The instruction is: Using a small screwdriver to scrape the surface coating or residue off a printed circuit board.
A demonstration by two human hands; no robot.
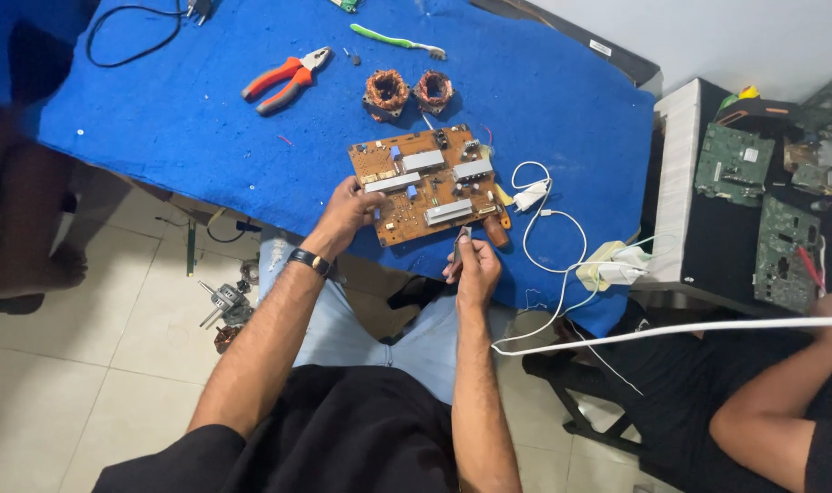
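A brown circuit board (429, 183) with silver heat sinks lies on the blue cloth of the table (178, 128). My left hand (347, 212) grips the board's near left edge, thumb on top. My right hand (475, 269) is closed around a slim metal tool (459, 245) whose tip points up at the board's near edge. A brown-handled tool (496, 228) lies by the board's right corner. A black band sits on my left wrist.
Orange-handled pliers (286, 80), two copper wire coils (407, 91) and a green toothbrush (397, 40) lie further back. A white charger and cable (548, 219) trail to the right. Green circuit boards (753, 192) sit on a side table, another person's arm (781, 402) beside it.
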